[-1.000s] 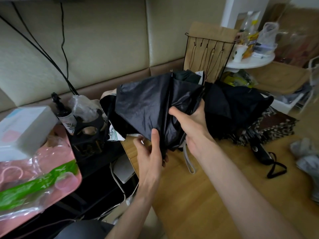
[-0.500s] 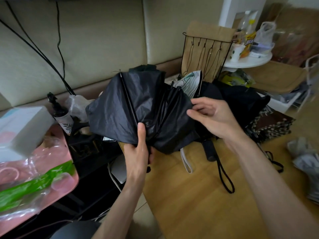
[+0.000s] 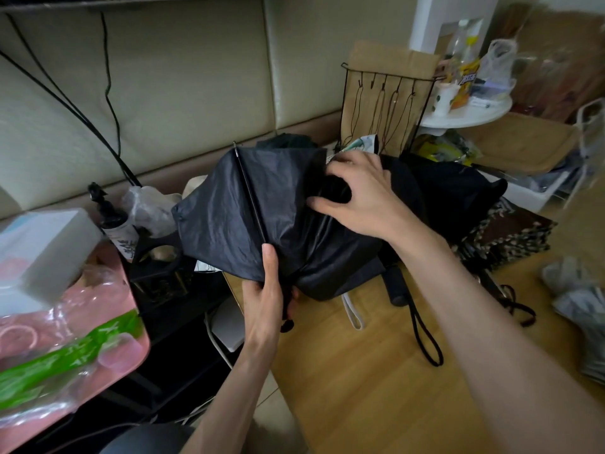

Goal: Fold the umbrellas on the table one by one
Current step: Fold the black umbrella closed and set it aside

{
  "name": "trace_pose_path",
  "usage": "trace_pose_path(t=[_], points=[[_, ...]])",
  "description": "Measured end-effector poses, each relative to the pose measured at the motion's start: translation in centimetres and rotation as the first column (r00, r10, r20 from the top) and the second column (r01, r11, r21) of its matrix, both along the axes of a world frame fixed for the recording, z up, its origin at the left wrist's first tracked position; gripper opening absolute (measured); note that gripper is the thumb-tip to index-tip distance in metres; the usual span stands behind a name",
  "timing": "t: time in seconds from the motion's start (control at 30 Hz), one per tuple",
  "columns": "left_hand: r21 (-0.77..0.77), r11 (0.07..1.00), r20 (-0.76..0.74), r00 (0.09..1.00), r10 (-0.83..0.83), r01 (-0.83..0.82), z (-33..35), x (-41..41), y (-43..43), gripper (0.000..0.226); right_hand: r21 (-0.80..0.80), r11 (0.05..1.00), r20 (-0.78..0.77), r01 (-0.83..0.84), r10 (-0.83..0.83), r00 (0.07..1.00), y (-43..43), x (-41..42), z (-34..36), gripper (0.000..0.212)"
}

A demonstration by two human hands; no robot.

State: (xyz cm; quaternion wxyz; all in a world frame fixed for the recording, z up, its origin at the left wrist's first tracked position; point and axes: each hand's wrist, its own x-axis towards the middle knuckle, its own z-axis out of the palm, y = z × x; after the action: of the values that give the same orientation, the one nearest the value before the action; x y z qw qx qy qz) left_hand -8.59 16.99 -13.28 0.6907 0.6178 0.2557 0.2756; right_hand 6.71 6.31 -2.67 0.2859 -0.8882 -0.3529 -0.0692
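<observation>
left hand (image 3: 263,296): at 6 o'clock of the black umbrella (image 3: 222,224), clasped round its gathered lower end, with the thumb laid up along a metal rib (image 3: 250,198).
right hand (image 3: 357,194): at 1 o'clock of the black umbrella, fingers curled into its folds, grasping the cloth.
black umbrella: held over the near left edge of the tabletop (image 3: 360,381). Its cloth is half spread towards 10 o'clock and the rib runs up to 12 o'clock.
white strap (image 3: 353,315): at 4 o'clock of the left hand, hanging from under the cloth onto the tabletop.
black handle (image 3: 397,286): lies on the tabletop at 3 o'clock of the left hand, and its cord loop (image 3: 425,339) trails towards 5 o'clock.
pink tray (image 3: 127,309): at 8 o'clock of the view, holding plastic packets.
patterned umbrella (image 3: 517,237): at 3 o'clock of the view, on the tabletop beyond the right forearm.
dark umbrella heap (image 3: 458,188): at 2 o'clock, just behind the right hand.
wire rack (image 3: 389,99): at 1 o'clock, at the far edge, with cords hanging from its hooks.
</observation>
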Motion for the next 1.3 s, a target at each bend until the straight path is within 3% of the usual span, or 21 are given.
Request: trace_pose_path(t=[0.1,0.2,0.3,0.37,0.47,0.53,0.57,0.67,0.77,0.83,0.9,0.97,1.03,1.17,1.23,1.3], points=[[0.020,1.000,-0.005,1.000,0.021,-0.021,-0.2,0.0,0.4,0.070,0.280,0.957,-0.090,-0.070,0.099,0.991,-0.6,0.7,-0.5,0.036],[0.018,0.998,-0.033,0.998,0.061,-0.061,-0.5,0.2,0.7,0.076,0.384,0.917,-0.162,-0.106,0.179,0.970,-2.5,0.4,-0.6,0.030],[0.006,0.995,-0.041,0.994,0.104,-0.104,-0.7,0.4,0.9,0.075,0.477,0.865,-0.329,-0.152,0.337,0.882,-4.9,-0.3,-0.4,0.027],[0.019,0.993,-0.043,0.993,0.114,-0.114,-0.7,0.6,1.0,0.073,0.437,0.883,-0.403,-0.168,0.360,0.842,-6.1,-0.6,-0.2,0.035],[0.105,0.986,-0.048,0.989,0.137,-0.132,-0.9,0.8,1.1,0.082,0.242,0.949,-0.439,-0.202,0.293,0.849,-7.3,-0.5,0.4,0.078],[0.185,0.971,-0.073,0.983,0.167,-0.152,-1.1,0.9,1.1,0.088,0.195,0.951,-0.461,-0.241,0.306,0.833,-7.6,-0.5,1.2,0.094],[0.215,0.964,-0.085,0.980,0.181,-0.159,-1.1,1.0,1.2,0.088,0.181,0.948,-0.457,-0.261,0.316,0.831,-7.7,-0.4,1.6,0.089],[0.264,0.950,-0.111,0.973,0.201,-0.166,-1.0,1.0,1.2,0.085,0.249,0.928,-0.394,-0.278,0.359,0.846,-7.8,-0.2,2.8,0.041],[0.294,0.942,-0.114,0.972,0.203,-0.163,-1.2,1.0,1.4,0.093,0.393,0.889,-0.303,-0.235,0.366,0.880,-8.4,0.1,3.1,0.026],[0.299,0.940,-0.120,0.971,0.207,-0.164,-1.1,1.0,1.4,0.095,0.324,0.913,-0.274,-0.246,0.340,0.900,-8.5,0.2,3.1,0.026],[0.290,0.944,-0.133,0.970,0.205,-0.159,-1.1,1.0,1.5,0.095,0.094,0.971,-0.291,-0.218,0.236,0.927,-8.8,0.7,3.1,0.038],[0.287,0.945,-0.136,0.969,0.205,-0.160,-1.1,1.1,1.6,0.093,-0.132,0.970,-0.339,-0.205,0.150,0.929,-9.4,1.0,3.5,0.041],[0.291,0.942,-0.141,0.967,0.213,-0.165,-1.0,1.0,1.6,0.092,-0.080,0.960,-0.409,-0.267,0.212,0.888,-10.1,0.9,3.9,0.029],[0.301,0.942,-0.145,0.969,0.202,-0.151,-0.8,1.0,1.4,0.090,0.245,0.908,-0.517,-0.341,0.420,0.746,-10.5,-0.7,4.5,0.020],[0.292,0.947,-0.139,0.974,0.180,-0.134,-0.7,1.1,1.2,0.089,0.272,0.910,-0.538,-0.314,0.414,0.734,-10.0,-1.0,4.2,0.024],[0.267,0.955,-0.130,0.977,0.167,-0.127,-0.7,1.2,1.2,0.085,0.223,0.935,-0.568,-0.276,0.354,0.743,-9.6,-1.1,3.5,0.041]])
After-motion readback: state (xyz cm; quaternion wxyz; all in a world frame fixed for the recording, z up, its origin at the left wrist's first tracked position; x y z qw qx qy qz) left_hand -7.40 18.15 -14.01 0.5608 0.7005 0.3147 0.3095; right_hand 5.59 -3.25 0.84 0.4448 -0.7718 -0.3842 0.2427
